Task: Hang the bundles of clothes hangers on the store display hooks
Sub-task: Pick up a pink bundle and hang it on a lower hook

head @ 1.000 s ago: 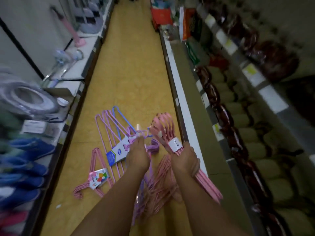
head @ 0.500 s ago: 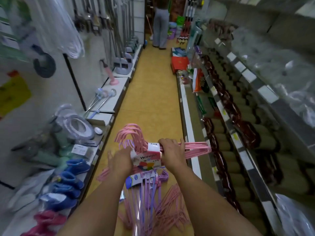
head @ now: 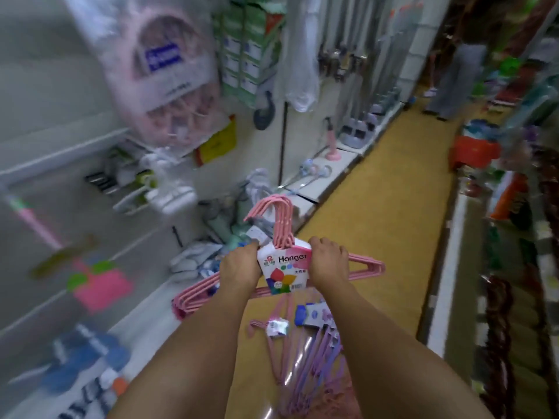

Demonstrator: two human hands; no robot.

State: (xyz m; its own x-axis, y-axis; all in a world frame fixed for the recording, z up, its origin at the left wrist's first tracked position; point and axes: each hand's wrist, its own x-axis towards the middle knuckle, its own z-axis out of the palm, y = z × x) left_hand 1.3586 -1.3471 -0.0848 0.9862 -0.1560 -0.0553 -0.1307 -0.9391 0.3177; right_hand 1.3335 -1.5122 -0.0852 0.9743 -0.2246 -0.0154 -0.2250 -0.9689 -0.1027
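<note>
While both hands' fingers (head: 328, 246) curl round its shoulders, the pink hanger bundle (head: 282, 234) stands upright between.

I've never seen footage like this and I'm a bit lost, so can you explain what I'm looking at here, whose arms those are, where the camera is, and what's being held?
There is no machine here. A person wears a wide-angle camera on the head, looking forward and down, so the two bare arms are their own.

The left hand and the right hand together hold up a pink hanger bundle, gripping it on either side of its paper label, which reads "Hanger". The hooks point upward.

The place is a shop aisle with a yellow floor. On the floor below the hands lie more hanger bundles, pink and purple. To the left is a display wall with hanging goods, blurred by head movement. Farther down the aisle another person stands.
</note>
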